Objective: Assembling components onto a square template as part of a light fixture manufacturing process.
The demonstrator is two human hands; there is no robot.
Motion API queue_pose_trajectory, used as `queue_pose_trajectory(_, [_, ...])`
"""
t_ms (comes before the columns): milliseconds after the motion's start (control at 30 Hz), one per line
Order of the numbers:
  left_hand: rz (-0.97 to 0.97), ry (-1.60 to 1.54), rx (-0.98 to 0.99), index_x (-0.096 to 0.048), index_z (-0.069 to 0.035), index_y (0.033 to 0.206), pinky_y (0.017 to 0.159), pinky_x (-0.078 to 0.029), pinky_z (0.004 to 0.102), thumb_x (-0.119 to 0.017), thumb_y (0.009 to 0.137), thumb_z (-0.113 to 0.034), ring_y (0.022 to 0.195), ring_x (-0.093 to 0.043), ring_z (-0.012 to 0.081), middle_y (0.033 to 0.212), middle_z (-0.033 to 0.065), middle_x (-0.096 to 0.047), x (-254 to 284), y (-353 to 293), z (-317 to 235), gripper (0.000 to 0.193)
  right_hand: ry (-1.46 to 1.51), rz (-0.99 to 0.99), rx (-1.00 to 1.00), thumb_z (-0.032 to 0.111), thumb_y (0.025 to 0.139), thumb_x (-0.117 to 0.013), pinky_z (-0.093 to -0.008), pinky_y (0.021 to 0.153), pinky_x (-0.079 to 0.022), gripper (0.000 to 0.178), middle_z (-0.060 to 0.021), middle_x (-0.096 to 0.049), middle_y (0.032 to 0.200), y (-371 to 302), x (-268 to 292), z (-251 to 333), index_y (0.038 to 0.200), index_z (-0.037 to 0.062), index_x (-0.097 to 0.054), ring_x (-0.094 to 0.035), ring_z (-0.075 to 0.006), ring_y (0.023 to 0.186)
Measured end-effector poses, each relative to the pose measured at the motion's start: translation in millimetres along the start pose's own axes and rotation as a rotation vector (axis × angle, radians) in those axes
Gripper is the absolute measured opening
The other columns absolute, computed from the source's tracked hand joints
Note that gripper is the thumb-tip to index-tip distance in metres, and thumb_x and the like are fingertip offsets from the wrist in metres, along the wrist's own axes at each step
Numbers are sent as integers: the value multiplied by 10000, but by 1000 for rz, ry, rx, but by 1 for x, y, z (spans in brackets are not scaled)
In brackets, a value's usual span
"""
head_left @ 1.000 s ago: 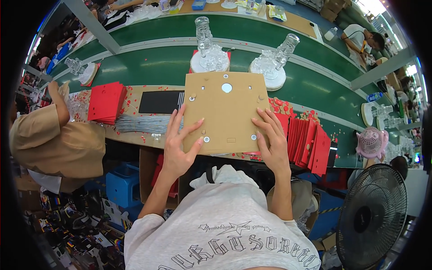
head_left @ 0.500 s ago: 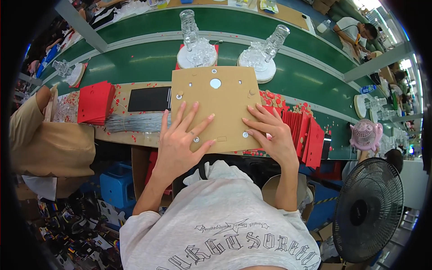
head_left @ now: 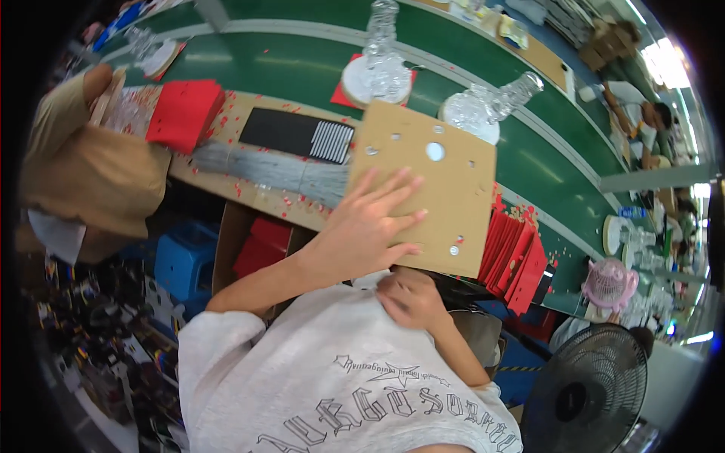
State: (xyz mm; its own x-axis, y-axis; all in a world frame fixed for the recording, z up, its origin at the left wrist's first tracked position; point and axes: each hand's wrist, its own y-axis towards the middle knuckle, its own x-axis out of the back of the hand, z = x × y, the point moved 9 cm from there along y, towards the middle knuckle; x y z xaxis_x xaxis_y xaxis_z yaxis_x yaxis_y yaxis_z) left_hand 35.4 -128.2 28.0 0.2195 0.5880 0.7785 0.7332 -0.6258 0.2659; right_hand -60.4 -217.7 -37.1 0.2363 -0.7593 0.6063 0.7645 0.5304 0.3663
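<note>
A square tan cardboard piece (head_left: 445, 204) with a round hole, small slots and shiny round metal-looking spots lies tilted over the bench edge. My left hand (head_left: 370, 226) rests flat on its left part, fingers spread, gripping nothing. Just below the board's near edge, in front of my shirt, is my right hand (head_left: 414, 298), its fingers curled and a little blurred; anything inside them is hidden. Left of the board lie a black sheet (head_left: 276, 134) with pale strips at its right end and a bundle of thin grey wires (head_left: 264, 167).
Red card stacks stand at left (head_left: 183, 113) and right (head_left: 517, 253). Two clear ornate pieces on white round bases, one left (head_left: 377, 79) and one right (head_left: 472, 113), stand beyond the board. A co-worker's sleeve (head_left: 64, 113) is at left; a black fan (head_left: 581, 400) stands lower right.
My right hand has left the board's right side and come down toward my shirt. The board has turned somewhat clockwise, my left hand still on it. The whole view has shifted and tilted.
</note>
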Motion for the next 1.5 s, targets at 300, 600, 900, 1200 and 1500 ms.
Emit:
queue_pose_trajectory(300, [-53, 144, -33, -741, -18, 1168, 1177, -270, 613, -741, 849, -384, 1447, -385, 416, 1439, 226, -552, -13, 0, -3, 485, -101, 117, -155, 78, 807, -758, -418, 817, -557, 360, -172, -704, 1028, 16, -64, -81, 1151, 10, -672, -678, -369, 943])
queue_pose_trajectory(600, [-65, 284, -214, -713, 129, 1059, 1089, -459, 515, -755, 860, -352, 1281, -584, 406, 1245, 242, -676, -7, 4, -2, 523, -79, -36, -151, 86, 820, -753, -419, 832, -556, 388, -188, -700, 1059, 20, -44, -95, 1186, 6, -653, -679, -363, 976])
queue_pose_trajectory(900, [-82, 106, -325, -719, 126, 985, 1015, -535, 488, -793, 820, -265, 1202, -628, 428, 1146, 229, -702, 0, 25, 8, 431, -212, -323, -353, 94, 833, -749, -421, 846, -555, 415, -203, -696, 1091, 32, -35, -113, 1221, 1, -635, -681, -357, 1009])
queue_pose_trajectory(1200, [-131, -21, -416, -708, 59, 890, 934, -606, 410, -799, 758, -79, 1062, -722, 326, 1056, 181, -743, 14, 39, 20, 212, 99, -685, -1171, 127, 899, -741, -248, 605, -502, 150, -38, -714, 701, -117, 49, -139, 913, -19, -771, -620, -58, 651])
queue_pose_trajectory(1500, [-40, -67, -345, -749, -65, 961, 822, -620, 391, -850, 746, -136, 1104, -707, 325, 1060, 118, -720, 16, 44, 15, 249, 172, -309, -648, 162, 915, -723, -451, 1004, -496, 488, -212, -596, 1348, -32, -52, -149, 1354, 15, -570, -598, -349, 1231])
